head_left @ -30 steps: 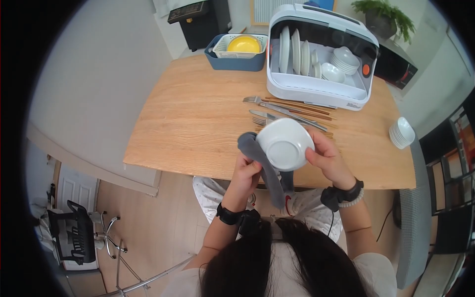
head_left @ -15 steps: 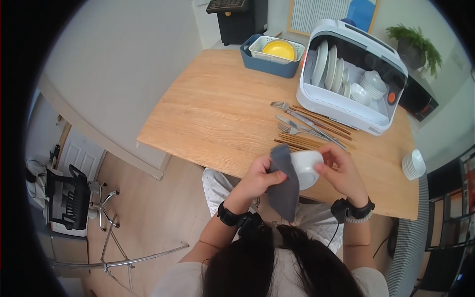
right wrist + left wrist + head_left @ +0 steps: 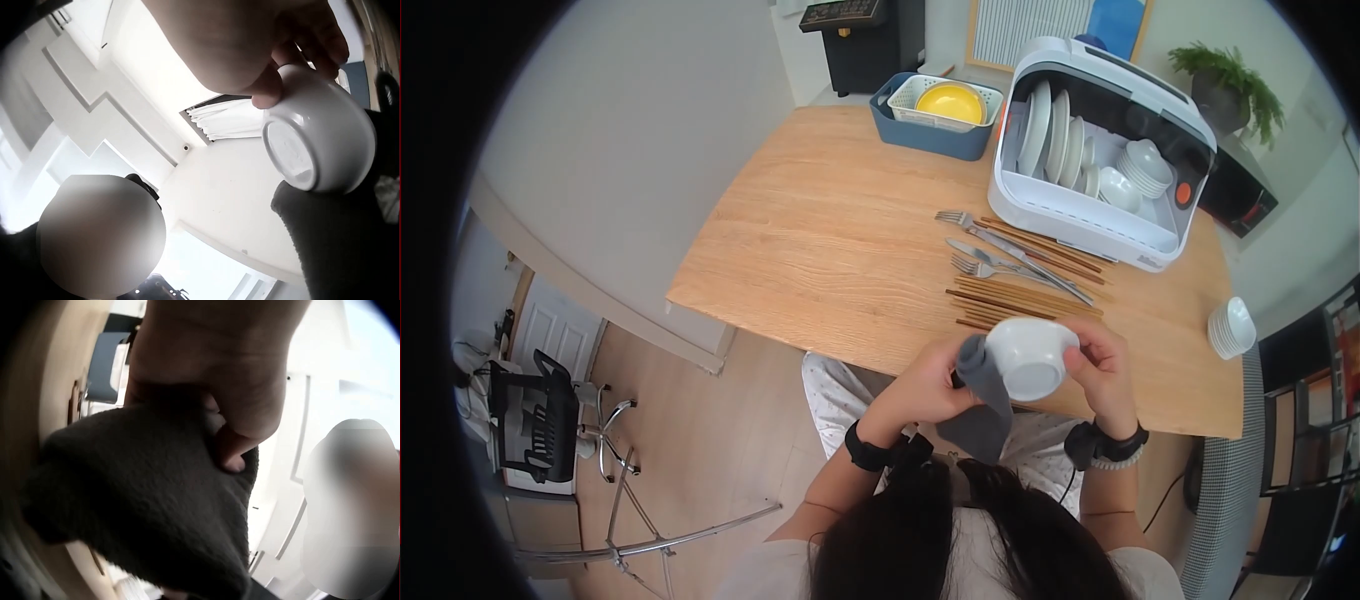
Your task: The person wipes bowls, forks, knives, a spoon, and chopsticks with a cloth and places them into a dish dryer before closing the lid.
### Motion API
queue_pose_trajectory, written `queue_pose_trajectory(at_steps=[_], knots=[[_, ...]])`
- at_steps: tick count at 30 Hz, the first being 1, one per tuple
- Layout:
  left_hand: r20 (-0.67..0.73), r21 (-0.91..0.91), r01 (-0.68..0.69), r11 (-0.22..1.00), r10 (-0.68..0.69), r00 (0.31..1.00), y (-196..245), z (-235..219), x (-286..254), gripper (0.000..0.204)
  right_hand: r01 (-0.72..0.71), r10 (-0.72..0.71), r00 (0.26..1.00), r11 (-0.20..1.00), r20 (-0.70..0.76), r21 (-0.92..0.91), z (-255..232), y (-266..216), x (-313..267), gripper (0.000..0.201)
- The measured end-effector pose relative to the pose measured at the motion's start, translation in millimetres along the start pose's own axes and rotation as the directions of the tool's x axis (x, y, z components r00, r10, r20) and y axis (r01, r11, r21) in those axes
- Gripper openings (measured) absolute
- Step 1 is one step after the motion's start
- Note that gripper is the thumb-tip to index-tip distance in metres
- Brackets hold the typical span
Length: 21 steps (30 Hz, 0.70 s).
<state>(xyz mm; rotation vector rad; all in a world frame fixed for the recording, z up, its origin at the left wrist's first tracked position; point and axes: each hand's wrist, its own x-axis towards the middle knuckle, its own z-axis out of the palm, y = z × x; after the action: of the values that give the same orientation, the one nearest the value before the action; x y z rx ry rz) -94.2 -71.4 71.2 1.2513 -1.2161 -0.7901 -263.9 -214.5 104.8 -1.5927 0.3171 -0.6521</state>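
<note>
A white bowl (image 3: pixel 1032 358) is held over the table's front edge, its base turned toward the person. The right hand (image 3: pixel 1102 374) pinches its rim with thumb and fingers; the right wrist view shows the same grip on the bowl (image 3: pixel 322 134) by the right hand (image 3: pixel 250 50). In the left hand (image 3: pixel 935 385) is a dark grey cloth (image 3: pixel 983 420), which lies against the bowl's left side and hangs down. The cloth (image 3: pixel 150 494) fills much of the left wrist view, with the left hand's (image 3: pixel 212 375) thumb pressed on it.
Forks, a knife and chopsticks (image 3: pixel 1025 292) lie beyond the bowl. Behind them stands a white dish cabinet (image 3: pixel 1090 215) with plates and bowls. Stacked white bowls (image 3: pixel 1231 328) are at the right edge, a blue basket (image 3: pixel 930 138) with a yellow bowl at the back.
The bowl was tilted differently half a second ago; its base now faces more toward the person. The cloth has shifted and folded at the bowl's left side. The head view has also moved.
</note>
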Motion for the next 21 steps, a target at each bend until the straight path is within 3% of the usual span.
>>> queue_pose_trajectory(at_steps=[1,2,4,5,7,9,10,11,12,14,15,16,17,19,21], knots=[[0.004,0.0,-0.002,1.0,0.002,1.0,4.5,-0.4,-0.3,0.045,0.091,-0.082,0.994,0.989,0.078,-0.114,-2.5,-6.0,2.6,0.024],[0.063,0.038,-0.046,0.998,0.043,0.997,7.8,-0.4,-2.6,0.047,0.089,-0.082,0.994,0.989,0.071,-0.114,-3.0,-15.8,4.9,0.024],[0.13,0.044,-0.11,0.993,0.104,0.986,5.6,0.5,-6.0,0.051,0.178,-0.089,0.951,0.941,0.297,-0.286,-2.8,-36.1,9.7,0.023],[0.136,0.043,-0.11,0.993,0.103,0.985,4.2,-0.3,-6.4,0.051,0.175,-0.088,0.953,0.942,0.29,-0.288,-0.6,-39.1,9.7,0.023],[0.171,-0.173,-0.088,0.981,0.118,0.978,5.4,-2.2,-5.9,0.037,0.261,-0.012,0.889,0.835,0.458,-0.485,7.5,-42.5,10.9,0.024],[0.131,-0.262,-0.014,0.965,0.05,0.99,2.0,-2.4,-6.7,0.035,0.263,0.003,0.895,0.805,0.447,-0.531,16.0,-38.4,9.3,0.029],[0.097,-0.348,0.054,0.936,-0.022,0.995,0.6,-2.6,-6.6,0.033,0.229,-0.043,0.942,0.808,0.334,-0.542,21.0,-35.7,7.2,0.03],[0.101,-0.348,0.055,0.936,-0.021,0.995,0.3,-3.3,-6.0,0.033,0.194,-0.088,0.973,0.812,0.213,-0.55,23.0,-32.4,5.5,0.031],[0.04,-0.363,0.002,0.932,0.014,0.999,0.0,-3.7,-5.8,0.034,0.189,-0.087,0.975,0.813,0.207,-0.551,21.9,-26.5,3.7,0.031],[-0.012,-0.376,-0.049,0.925,0.048,0.999,-3.8,-1.5,-5.4,0.036,0.018,-0.015,1.0,0.939,0.011,-0.342,17.9,-10.2,0.6,0.029],[-0.114,-0.481,-0.1,0.871,0.052,0.992,-10.1,1.6,-6.5,0.038,0.016,-0.016,1.0,0.939,0.002,-0.344,16.9,-0.9,-2.5,0.029],[-0.214,-0.574,-0.16,0.803,0.041,0.976,-14.9,4.6,-7.0,0.04,0.024,-0.026,1.0,0.99,-0.015,-0.136,17.5,5.9,-5.8,0.027],[-0.206,-0.578,-0.155,0.801,0.041,0.978,-17.4,8.0,-7.0,0.04,0.034,-0.031,0.999,0.996,-0.034,0.077,16.4,10.0,-9.0,0.026],[-0.262,-0.727,-0.147,0.671,-0.073,0.962,-21.6,14.6,-7.4,0.045,-0.005,0.013,0.999,0.988,-0.051,0.156,17.8,12.6,-11.9,0.025],[-0.223,-0.706,-0.116,0.699,-0.064,0.973,-27.0,17.9,-7.7,0.045,-0.04,0.057,0.996,0.971,-0.067,0.237,16.5,12.1,-14.4,0.024]])
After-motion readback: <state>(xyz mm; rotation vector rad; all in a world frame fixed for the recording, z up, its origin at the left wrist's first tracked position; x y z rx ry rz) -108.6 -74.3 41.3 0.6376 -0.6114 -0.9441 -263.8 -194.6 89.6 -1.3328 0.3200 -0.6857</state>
